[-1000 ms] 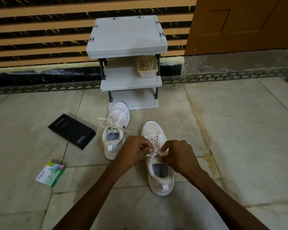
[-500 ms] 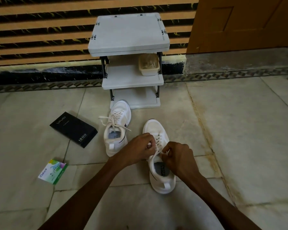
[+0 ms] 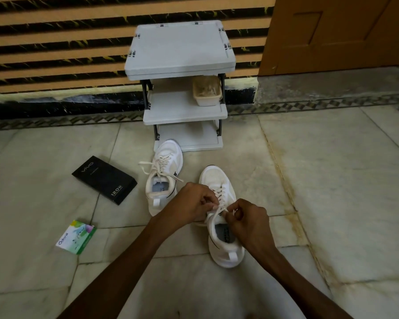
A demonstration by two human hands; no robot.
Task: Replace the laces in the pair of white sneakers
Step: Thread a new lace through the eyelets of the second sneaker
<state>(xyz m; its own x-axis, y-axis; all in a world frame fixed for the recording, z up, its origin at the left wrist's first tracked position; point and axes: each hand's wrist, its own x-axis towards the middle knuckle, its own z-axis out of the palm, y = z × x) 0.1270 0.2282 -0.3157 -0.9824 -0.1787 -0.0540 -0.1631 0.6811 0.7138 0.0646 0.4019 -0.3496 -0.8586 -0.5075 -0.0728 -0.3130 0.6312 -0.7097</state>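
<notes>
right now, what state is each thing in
near sneaker, upright, laced
lace, threaded through near sneaker, ends in both hands
left hand, pinches a lace end
right hand, pinches the other end
far sneaker, upright, laced, untied, ends loose
black box, closed, flat on floor
green packet, flat on floor
rack, upright by wall
tub, on rack's middle shelf

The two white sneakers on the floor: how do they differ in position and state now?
The far sneaker is untouched; the near sneaker has the left hand and right hand pinching its laces. The far sneaker's lace ends lie loose to both sides; the near sneaker's are held. The far sneaker sits by the shelf rack; the near sneaker is closer to the person. Both are white, upright, toes pointing away.
</notes>
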